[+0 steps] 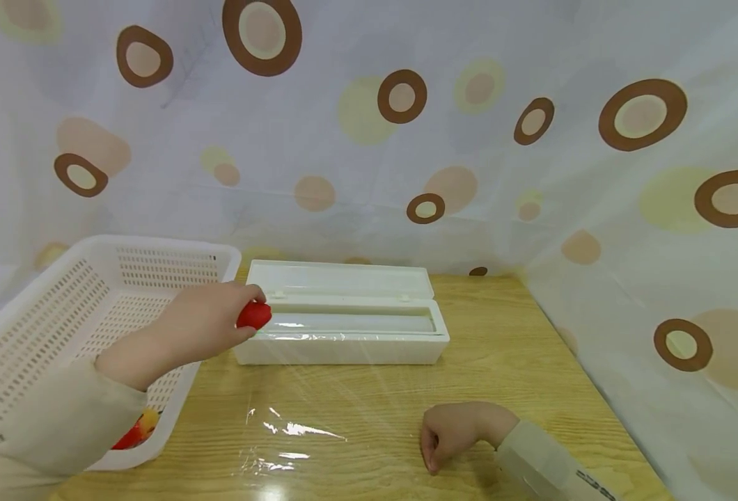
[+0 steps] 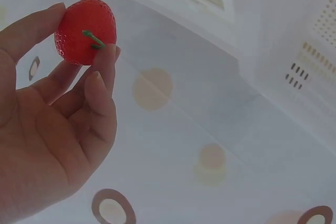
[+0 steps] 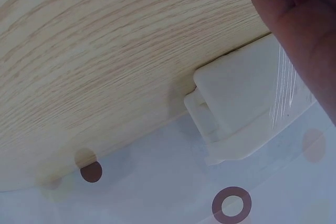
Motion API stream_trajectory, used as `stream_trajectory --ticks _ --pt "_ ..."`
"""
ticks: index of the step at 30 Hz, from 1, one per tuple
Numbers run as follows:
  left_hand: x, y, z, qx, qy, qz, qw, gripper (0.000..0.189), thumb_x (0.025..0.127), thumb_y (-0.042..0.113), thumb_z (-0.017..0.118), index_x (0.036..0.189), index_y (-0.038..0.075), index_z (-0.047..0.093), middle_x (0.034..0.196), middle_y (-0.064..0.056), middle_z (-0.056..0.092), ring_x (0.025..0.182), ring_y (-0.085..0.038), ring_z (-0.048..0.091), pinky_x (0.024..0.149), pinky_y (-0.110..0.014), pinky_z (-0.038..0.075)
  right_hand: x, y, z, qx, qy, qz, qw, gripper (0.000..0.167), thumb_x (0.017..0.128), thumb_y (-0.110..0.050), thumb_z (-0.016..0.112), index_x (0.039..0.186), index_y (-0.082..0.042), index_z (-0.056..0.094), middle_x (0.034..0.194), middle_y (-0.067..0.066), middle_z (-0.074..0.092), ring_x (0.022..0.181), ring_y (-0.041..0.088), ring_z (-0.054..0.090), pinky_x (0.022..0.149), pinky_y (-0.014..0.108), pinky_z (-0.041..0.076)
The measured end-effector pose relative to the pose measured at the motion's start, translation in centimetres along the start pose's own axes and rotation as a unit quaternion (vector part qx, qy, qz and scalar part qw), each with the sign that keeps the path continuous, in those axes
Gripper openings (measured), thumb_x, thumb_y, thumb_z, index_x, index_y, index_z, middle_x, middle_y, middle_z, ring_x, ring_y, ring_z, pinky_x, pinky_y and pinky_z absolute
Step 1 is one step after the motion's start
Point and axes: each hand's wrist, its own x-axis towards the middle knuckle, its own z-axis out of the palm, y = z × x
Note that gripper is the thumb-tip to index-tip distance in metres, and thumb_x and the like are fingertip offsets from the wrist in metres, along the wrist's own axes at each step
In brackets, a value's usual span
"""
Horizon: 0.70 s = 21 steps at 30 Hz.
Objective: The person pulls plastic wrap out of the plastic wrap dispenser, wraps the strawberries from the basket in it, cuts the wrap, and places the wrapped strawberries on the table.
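While the left hand [image 1: 209, 320] pinches a red strawberry [image 1: 254, 315] between thumb and fingertips, its grip narrow about the fruit, the right hand [image 1: 459, 428] lies well apart and nearer the person, fingers curled, apparently pinching the right edge of the clear film [image 1: 294, 428], though that contact is hard to make out. The strawberry sits at the left end of the open white box [image 1: 344, 351], whose roll [image 1: 350, 322] runs left to right; its height above the worktop [image 1: 494, 348] cannot be told. The relation that seems to matter is strawberry to film: the sheet spreads from the box toward the person, so it lies on the near side and rightward of the left grip, the nearer arm being on the side of the white basket [image 1: 156, 241]. Its stem faces the palm, leaving the long axis foreshortened
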Motion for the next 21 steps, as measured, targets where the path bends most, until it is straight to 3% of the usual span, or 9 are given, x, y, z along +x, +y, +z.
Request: stream_trajectory --ticks 10,14,21 --pt "0.7 4.2 1.5 0.007 -0.005 0.044 0.999 0.025 0.079 0.015 0.071 0.101 0.011 0.061 0.088 0.0 0.065 0.072 -0.017 0.06 0.057 -0.031 0.049 0.1 0.1 0.1 0.008 -0.002 -0.001 1.0 0.008 0.079 -0.006 0.07 0.072 -0.003 0.071 0.059 -0.011 0.057 0.051 -0.002 0.039 0.05 0.013 0.033" --pt "1.0 6.0 2.8 -0.004 -0.01 0.062 0.998 0.024 0.078 0.013 0.071 0.1 0.01 0.061 0.086 0.0 0.064 0.07 -0.017 0.06 0.058 -0.032 0.049 0.2 0.4 0.2 0.008 -0.005 -0.01 0.9999 0.007 0.079 -0.005 0.069 0.072 -0.003 0.071 0.059 -0.01 0.058 0.05 -0.003 0.039 0.049 0.013 0.033" --pt "1.9 8.6 5.7 -0.025 -0.046 0.066 0.9965 0.031 0.078 0.018 0.073 0.105 0.01 0.061 0.09 -0.002 0.065 0.08 -0.02 0.062 0.066 -0.034 0.051 0.2 0.5 0.2 0.006 -0.002 -0.016 0.9999 0.007 0.078 -0.005 0.069 0.071 -0.003 0.071 0.059 -0.009 0.059 0.051 -0.003 0.039 0.05 0.013 0.034"
